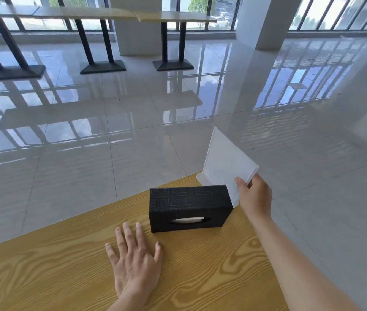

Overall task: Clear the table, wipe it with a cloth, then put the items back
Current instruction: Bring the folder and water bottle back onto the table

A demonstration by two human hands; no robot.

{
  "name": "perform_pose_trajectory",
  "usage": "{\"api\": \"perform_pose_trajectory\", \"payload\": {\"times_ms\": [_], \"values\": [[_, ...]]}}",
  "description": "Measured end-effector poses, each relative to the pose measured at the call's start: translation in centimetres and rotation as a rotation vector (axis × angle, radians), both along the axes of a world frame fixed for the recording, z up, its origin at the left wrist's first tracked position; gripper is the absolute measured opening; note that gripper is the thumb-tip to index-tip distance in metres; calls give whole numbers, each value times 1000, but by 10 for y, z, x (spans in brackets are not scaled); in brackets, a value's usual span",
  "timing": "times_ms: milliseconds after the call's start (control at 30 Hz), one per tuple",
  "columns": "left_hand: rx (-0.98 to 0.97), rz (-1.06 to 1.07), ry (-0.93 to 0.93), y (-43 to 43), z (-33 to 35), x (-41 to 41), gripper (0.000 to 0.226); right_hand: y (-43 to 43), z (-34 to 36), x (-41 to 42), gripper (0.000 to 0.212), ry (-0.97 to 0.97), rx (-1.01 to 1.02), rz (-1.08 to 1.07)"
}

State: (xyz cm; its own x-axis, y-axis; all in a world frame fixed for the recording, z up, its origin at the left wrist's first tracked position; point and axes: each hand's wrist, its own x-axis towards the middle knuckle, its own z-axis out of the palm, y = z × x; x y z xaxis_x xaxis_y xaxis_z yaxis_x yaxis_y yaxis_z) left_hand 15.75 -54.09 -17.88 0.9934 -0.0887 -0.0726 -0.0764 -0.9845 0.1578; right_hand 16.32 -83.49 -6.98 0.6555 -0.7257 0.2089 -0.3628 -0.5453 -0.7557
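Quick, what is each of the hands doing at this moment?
Left hand: open, fingers spread flat on the table.
Right hand: closed on the edge of the clear sign holder.

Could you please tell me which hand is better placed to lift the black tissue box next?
Probably the left hand: it rests open and free on the table beside the tissue box, while the right hand grips the white sign stand behind it.

Lower part of stand (pixel 225 162) behind tissue box (pixel 189 205), fingers of right hand (pixel 255 196) behind stand, table (pixel 43 277) cut by bottom edge
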Motion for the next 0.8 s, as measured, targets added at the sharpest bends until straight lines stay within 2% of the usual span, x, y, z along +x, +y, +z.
{"api": "perform_pose_trajectory", "payload": {"times_ms": [800], "values": [[-22,15,-21,0,-1,2,89,2,4,2,24,-3,-3,-24]]}}
